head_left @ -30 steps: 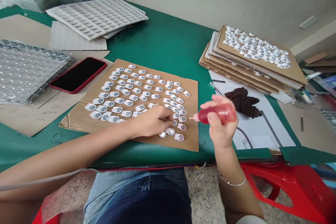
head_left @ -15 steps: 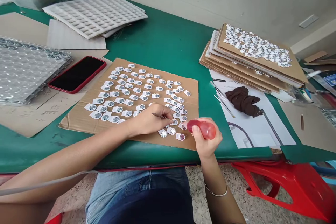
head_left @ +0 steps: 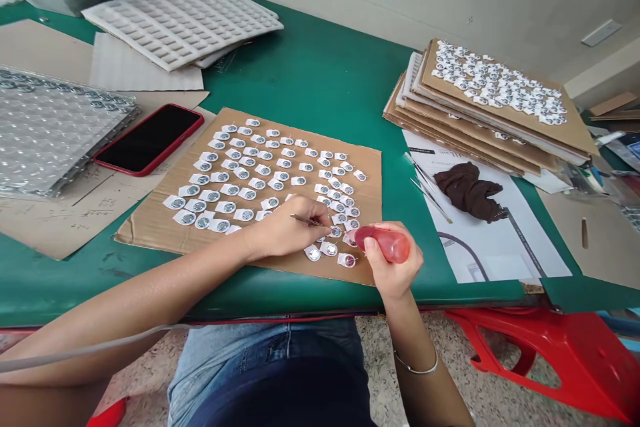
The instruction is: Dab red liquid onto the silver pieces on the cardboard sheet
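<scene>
My left hand [head_left: 293, 225] is closed on thin metal tweezers [head_left: 306, 219], its fingertips low over the cardboard sheet [head_left: 145, 227]. My right hand [head_left: 397, 270] grips a small red squeeze bottle [head_left: 384, 245], tilted with its nozzle end pointing left, close to the left fingertips. Rows of small white tabs with round silver-and-dark discs [head_left: 244, 215] cover much of the cardboard. A disc [head_left: 335, 231] sits between the left fingertips and the bottle. The bottle's tip and the tabs under my left hand are partly hidden.
A red-cased phone [head_left: 150, 140] lies left, beside a clear tray of discs [head_left: 55, 133]. White moulded trays [head_left: 185, 23] are behind. To the right are stacked cardboard sheets [head_left: 425, 90] with more tabs, a dark brown cloth [head_left: 470, 192] and another pair of tweezers [head_left: 429, 188].
The view has shifted slightly, so the table's contents sit a little differently in frame. Both hands keep nearly the same pose, the bottle still beside the left fingertips.
</scene>
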### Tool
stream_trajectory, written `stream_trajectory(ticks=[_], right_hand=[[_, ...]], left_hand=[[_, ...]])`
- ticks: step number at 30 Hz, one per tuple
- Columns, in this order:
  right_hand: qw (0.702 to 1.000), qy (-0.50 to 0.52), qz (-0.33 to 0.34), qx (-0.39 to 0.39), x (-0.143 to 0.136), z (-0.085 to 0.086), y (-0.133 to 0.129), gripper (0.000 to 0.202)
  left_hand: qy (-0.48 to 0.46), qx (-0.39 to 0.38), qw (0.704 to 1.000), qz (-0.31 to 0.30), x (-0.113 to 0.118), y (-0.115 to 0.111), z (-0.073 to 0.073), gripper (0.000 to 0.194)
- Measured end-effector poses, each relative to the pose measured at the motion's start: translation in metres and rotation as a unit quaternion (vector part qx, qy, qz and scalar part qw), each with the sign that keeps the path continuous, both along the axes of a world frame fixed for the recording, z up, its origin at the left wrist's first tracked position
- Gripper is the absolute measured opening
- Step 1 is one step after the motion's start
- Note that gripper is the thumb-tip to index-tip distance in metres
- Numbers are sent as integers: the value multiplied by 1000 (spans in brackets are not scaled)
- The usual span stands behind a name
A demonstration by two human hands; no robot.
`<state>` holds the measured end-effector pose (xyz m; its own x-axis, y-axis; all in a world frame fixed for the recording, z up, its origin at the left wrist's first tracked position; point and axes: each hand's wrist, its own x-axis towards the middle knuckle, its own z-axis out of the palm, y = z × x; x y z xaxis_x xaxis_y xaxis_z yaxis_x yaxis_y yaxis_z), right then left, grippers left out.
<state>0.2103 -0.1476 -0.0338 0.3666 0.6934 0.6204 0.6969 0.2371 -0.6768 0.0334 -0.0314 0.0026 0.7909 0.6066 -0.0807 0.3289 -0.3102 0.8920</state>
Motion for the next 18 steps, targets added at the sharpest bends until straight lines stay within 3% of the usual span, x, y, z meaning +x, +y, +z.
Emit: stream_trajectory(ticks=[18], right_hand=[[1000,2,11,-7,0,0,-3,20]], left_hand=[[3,-1,1000,-1,1,0,1,9]])
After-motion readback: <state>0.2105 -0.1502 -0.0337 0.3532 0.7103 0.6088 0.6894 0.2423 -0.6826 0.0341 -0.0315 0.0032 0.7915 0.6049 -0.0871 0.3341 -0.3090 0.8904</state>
